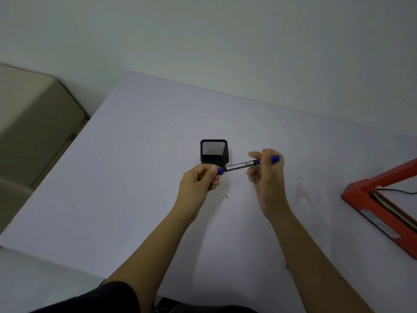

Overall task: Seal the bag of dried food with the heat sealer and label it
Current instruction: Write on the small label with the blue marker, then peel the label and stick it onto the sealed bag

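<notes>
A blue marker pen is held level above the white table between both hands. My left hand pinches its left end. At the pen's right end, my right hand grips near the blue cap, and this hand is blurred. A small white label with dark print lies flat on the table just below the pen. The red heat sealer sits at the right edge with its arm raised. No bag is in view.
A black mesh pen holder stands just behind the hands. A black cable runs behind the sealer. A beige cabinet stands left of the table, and a pale wall runs along the table's far edge.
</notes>
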Motion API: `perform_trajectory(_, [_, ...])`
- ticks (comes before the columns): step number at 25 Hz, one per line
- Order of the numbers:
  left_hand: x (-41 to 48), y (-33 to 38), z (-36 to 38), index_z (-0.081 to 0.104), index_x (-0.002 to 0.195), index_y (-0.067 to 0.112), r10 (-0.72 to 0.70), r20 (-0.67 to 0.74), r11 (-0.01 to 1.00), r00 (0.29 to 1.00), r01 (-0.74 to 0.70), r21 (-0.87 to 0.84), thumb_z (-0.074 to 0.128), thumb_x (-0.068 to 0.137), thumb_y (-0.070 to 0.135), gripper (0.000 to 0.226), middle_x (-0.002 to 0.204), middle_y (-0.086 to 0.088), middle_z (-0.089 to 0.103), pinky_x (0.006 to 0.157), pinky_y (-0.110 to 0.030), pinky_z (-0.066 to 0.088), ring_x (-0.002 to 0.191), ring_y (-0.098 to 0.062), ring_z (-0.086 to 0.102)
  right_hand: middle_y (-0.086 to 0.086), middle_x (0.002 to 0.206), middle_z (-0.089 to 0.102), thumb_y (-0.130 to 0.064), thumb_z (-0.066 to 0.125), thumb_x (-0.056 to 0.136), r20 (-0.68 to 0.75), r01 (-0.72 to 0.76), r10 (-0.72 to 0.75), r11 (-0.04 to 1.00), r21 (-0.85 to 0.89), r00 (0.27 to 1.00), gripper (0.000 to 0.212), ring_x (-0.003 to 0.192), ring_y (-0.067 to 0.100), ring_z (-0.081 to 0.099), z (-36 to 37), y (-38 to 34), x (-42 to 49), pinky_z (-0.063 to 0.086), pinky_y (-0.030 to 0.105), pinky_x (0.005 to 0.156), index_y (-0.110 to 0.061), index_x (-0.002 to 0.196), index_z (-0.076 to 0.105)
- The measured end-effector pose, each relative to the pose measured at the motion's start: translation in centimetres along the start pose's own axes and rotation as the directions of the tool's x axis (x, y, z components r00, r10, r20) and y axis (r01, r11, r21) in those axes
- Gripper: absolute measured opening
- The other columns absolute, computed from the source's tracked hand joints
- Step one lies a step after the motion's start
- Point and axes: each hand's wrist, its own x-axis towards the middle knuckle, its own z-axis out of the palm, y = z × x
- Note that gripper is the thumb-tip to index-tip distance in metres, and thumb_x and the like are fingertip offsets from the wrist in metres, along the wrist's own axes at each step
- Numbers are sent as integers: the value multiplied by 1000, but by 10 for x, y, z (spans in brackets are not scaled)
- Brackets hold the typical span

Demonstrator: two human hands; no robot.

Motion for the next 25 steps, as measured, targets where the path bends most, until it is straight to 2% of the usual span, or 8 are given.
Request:
perform_trajectory(2, [18,6,-1,64,105,19,75,-21,990,997,-72,125,50,96,23,17,83,-1,66,69,-17,53,70,-11,62,3,84,59,-21,35,100,-86,105,-106,994,-18,991,12,52,3,52,2,-7,24,46,18,55,-22,89,40])
perform_trajectory(4, [42,7,-4,57,122,18,171,-108,909,979,-114,401,46,97,25,29,100,1,66,73,-15,49,83,-14,64,1,81,59,-18,36,100,-61,198,-216,955,-221,974,11,53,2,55,8,-8,48,48,15,57,-19,90,40])
perform_trajectory(8, [78,-10,-11,54,126,5,216,-112,663,970,-62,746,44,97,17,33,113,-17,65,88,-36,45,103,-32,59,9,85,62,-17,38,99,196,271,-193,791,-548,961,9,64,19,59,36,18,81,50,26,61,-14,92,40])
perform_trajectory(13, [88,-25,-11,58,112,2,262,-23,599,965,-144,787,42,92,3,26,92,-19,68,71,-45,52,79,-34,61,16,91,62,-19,32,99,368,291,-2,615,-733,930,15,76,30,59,57,58,91,50,44,63,-7,96,42])
perform_trajectory(17, [91,-30,-10,56,113,1,255,-28,570,967,-126,812,40,94,5,24,91,-18,67,69,-44,51,76,-32,60,15,105,55,-16,35,98,331,361,-144,363,-859,932,21,93,33,52,61,74,93,41,42,75,-3,100,51])
perform_trajectory(19, [92,-32,-11,55,117,2,258,-14,592,966,-147,792,40,95,6,27,93,-18,67,70,-43,52,78,-31,61,14,126,47,-24,39,97,289,322,-152,285,-903,945,31,111,32,46,61,76,95,37,41,89,-5,120,49])
perform_trajectory(22, [85,-34,-17,41,137,12,292,-87,699,952,-151,700,42,98,17,40,115,-8,60,84,-36,51,95,-23,60,15,148,29,-32,39,97,184,219,-120,447,-867,976,55,132,31,30,52,74,99,28,46,107,-9,145,22])
perform_trajectory(25, [63,-53,-26,48,129,7,399,-252,755,882,-159,636,45,97,17,34,115,-10,56,82,-29,49,94,-16,55,17,135,43,-16,38,97,67,173,-185,648,-742,980,45,123,29,42,13,86,86,36,42,104,-6,140,31])
